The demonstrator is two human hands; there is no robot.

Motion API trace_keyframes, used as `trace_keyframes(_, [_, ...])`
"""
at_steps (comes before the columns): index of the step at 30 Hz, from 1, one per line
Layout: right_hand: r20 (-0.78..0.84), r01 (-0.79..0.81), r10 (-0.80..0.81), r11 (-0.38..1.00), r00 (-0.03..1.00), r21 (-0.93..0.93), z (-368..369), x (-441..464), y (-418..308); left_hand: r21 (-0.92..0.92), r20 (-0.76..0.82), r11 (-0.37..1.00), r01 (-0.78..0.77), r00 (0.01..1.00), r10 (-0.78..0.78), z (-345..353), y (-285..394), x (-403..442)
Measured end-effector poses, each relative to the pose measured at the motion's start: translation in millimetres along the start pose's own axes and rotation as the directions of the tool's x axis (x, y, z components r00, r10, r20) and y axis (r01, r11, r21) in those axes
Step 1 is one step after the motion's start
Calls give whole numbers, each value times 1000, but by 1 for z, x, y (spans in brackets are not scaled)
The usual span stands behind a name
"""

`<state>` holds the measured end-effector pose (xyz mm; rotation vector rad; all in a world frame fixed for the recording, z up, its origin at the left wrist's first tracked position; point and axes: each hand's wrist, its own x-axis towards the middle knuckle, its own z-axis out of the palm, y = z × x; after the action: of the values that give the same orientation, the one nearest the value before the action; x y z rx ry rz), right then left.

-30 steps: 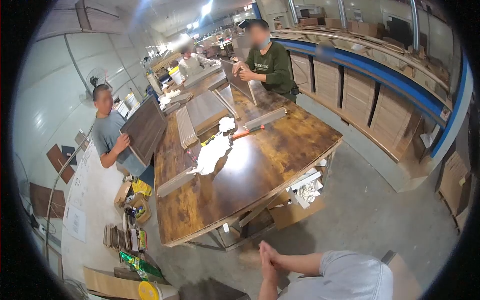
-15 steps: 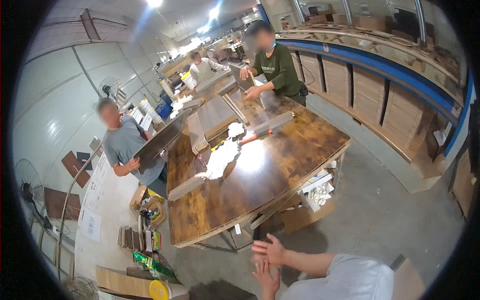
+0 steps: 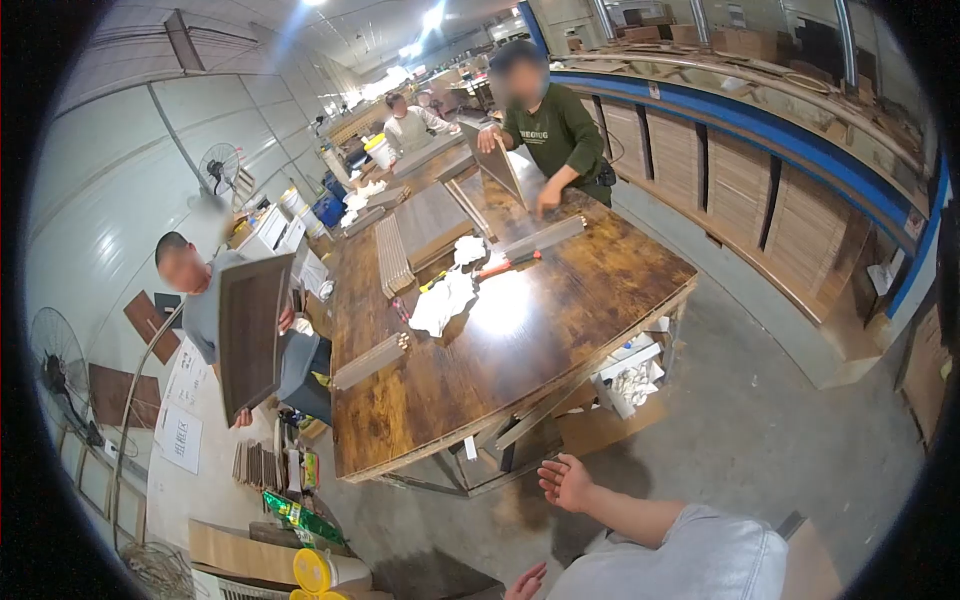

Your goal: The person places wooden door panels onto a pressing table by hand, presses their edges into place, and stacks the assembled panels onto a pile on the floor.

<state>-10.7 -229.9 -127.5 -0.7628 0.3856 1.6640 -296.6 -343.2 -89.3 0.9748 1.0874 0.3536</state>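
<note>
My right hand (image 3: 566,484) is held out over the grey floor, just off the near edge of the wooden-topped table (image 3: 540,360). Its fingers are loosely curved and apart, and it holds nothing. Lower down, at the bottom edge of the view, my left hand (image 3: 527,582) shows only in part. Its visible fingers are stretched out with nothing in them. The two hands are apart and neither touches the table. On the table lie white cloths (image 3: 443,303), a red-and-black tool (image 3: 508,264) and bundles of narrow wooden strips (image 3: 372,361).
At left a person in grey holds a dark framed panel (image 3: 252,335). Across the table a person in green steadies another panel (image 3: 494,165); a third stands farther back. An open box with white pieces (image 3: 632,388) sits below. A yellow-lidded bucket (image 3: 312,570) stands bottom left.
My hands, together before, have separated; the left dropped toward the bottom edge. The person in grey has turned the panel upright, away from the table. The person in green lowered one hand to the tabletop.
</note>
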Motion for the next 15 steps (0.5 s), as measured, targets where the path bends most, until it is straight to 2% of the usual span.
trace_keyframes(2, [39,-2,4,1000,999,-31,2,0,1,-14,144,997,-72,987,73,18,35,-10])
trace_keyframes(3, [36,-2,3,999,999,-34,5,-1,2,-18,145,997,-72,987,73,27,53,-16])
trace_keyframes(5, [102,19,-13,998,995,-60,13,-3,3,8,483,984,-180,862,154,43,86,-26])
trace_keyframes(6, [101,22,-16,998,995,-62,14,-3,4,6,485,983,-182,860,156,51,95,-30])
trace_keyframes(8, [113,27,-17,996,993,-89,14,-1,9,27,652,968,-251,738,173,61,104,-35])
trace_keyframes(11, [75,28,-23,997,997,-75,17,-12,19,-49,605,976,-211,771,197,50,91,-40])
trace_keyframes(15, [47,53,-49,995,998,-80,13,-15,33,-42,627,988,-149,766,142,24,106,-53])
